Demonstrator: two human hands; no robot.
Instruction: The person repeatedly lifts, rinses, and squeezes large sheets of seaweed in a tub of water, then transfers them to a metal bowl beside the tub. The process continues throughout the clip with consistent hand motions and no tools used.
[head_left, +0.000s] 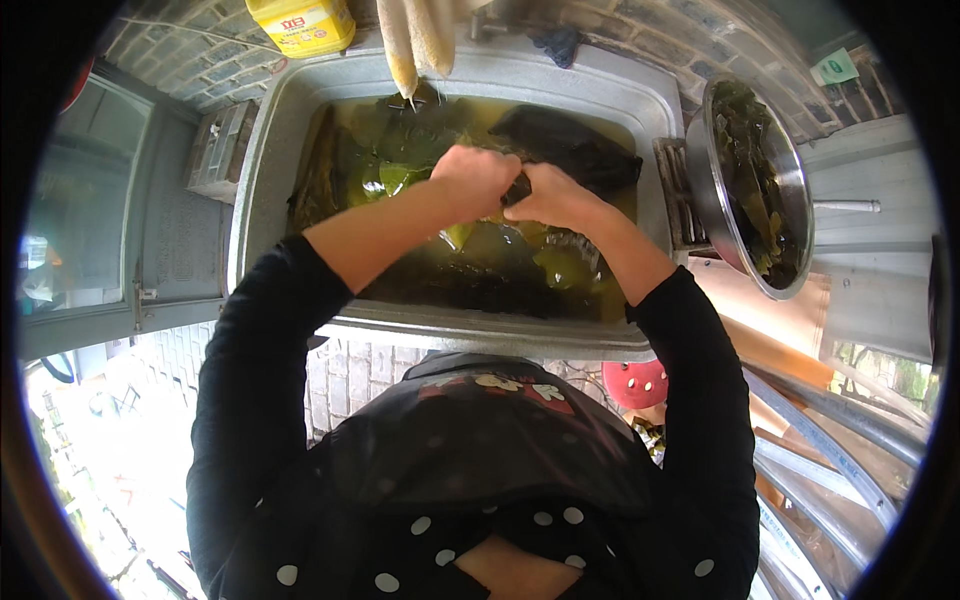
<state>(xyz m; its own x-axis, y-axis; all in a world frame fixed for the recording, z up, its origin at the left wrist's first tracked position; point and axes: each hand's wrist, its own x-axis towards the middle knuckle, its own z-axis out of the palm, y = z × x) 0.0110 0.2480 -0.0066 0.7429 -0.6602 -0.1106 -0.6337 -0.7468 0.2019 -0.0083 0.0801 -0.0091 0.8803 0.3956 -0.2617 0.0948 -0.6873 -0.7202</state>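
A grey basin sink (259, 202) holds cloudy yellowish water with broad, wet, dark-green kelp sheets (405, 127), some lighter green. Over its middle, my left hand (476, 176) is closed in a fist around a dark strip of kelp (517, 190). My right hand (556, 196) meets it from the other side, thumb and fingers pinching the same strip. Most of that strip is hidden by the fingers and the water. A large, dark kelp piece (566, 146) lies in the water beyond my right hand.
Right of the sink, a steel bowl (720, 180) full of kelp tilts beside a slatted wooden piece (675, 191). A yellow detergent jug (304, 26), wet pale gloves (420, 37) and a dark cloth (556, 46) are along the back rim. Metal bars (825, 435) lean at lower right, past a red stool (634, 384).
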